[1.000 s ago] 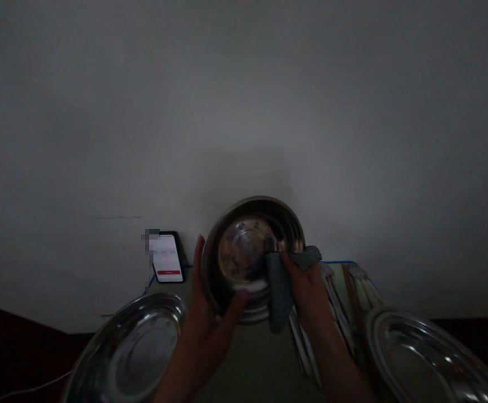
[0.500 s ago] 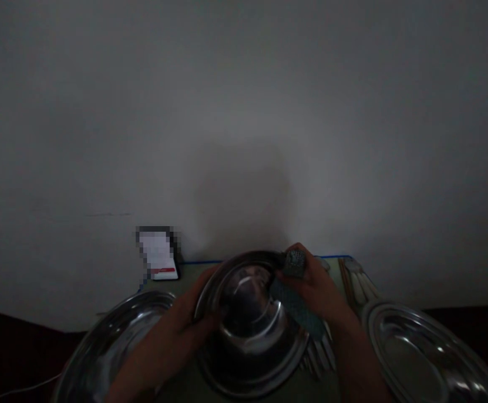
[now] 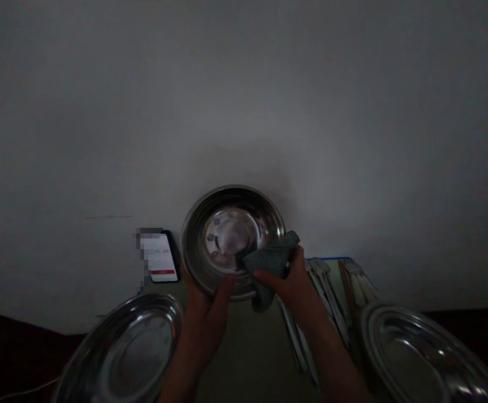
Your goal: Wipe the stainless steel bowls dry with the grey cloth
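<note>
Gripping the bowl point(image 3: 231, 226) at its seven o'clock, thumb over the rim, the left hand point(image 3: 205, 316) stays half-curled; the right hand point(image 3: 292, 285), bowl toward ten o'clock, pinches the cloth point(image 3: 270, 258).

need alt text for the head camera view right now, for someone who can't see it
Two bare hands hold up a round, shiny metal bowl, the left hand gripping its rim and the right hand pressing a grey-green cloth to it. Below, a larger metal basin sits left, an oval metal dish right, with silver cutlery between.
</note>
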`<state>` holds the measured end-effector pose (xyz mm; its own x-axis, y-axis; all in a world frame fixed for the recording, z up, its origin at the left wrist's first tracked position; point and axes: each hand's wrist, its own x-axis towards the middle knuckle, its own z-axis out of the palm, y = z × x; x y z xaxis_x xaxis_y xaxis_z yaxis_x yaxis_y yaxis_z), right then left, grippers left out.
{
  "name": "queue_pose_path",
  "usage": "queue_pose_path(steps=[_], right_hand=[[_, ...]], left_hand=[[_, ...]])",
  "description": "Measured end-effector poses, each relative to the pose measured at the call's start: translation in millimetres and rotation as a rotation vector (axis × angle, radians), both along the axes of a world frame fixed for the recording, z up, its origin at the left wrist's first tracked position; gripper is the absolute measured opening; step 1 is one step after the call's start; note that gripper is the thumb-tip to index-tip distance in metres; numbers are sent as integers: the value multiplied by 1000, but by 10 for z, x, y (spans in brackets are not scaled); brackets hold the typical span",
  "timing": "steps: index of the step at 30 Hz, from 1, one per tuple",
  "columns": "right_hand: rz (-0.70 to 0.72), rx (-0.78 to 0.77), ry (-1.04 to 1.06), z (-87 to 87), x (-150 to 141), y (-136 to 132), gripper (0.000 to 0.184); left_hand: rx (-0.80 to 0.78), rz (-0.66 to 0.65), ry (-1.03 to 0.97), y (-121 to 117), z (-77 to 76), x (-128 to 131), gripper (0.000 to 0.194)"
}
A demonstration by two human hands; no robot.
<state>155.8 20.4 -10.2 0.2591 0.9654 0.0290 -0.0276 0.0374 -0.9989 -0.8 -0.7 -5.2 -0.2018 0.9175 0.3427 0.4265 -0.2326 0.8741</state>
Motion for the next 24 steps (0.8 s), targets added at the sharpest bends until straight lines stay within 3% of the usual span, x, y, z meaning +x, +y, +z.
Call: queue_pose_path(steps=[4,9,16,20,24], right_hand=[[-75,-1,-123,-125,-103,50,71],[-244,91,-266,-252,27,169,55],[-271,256,-467,-126,325,82,24],[-354,257,-386,-67,226,50,29],[-360,151,-252,-47,18,38,33]], left_hand=[[75,-11,82,-9,-47,8,83],[30,-179,158,-53,66,-42,72],[-104,-463,167,-124,229,-317,67],[-114,-385,94,-131,268,-302,62],[-54,-214,-24,-161,248,-117,89]])
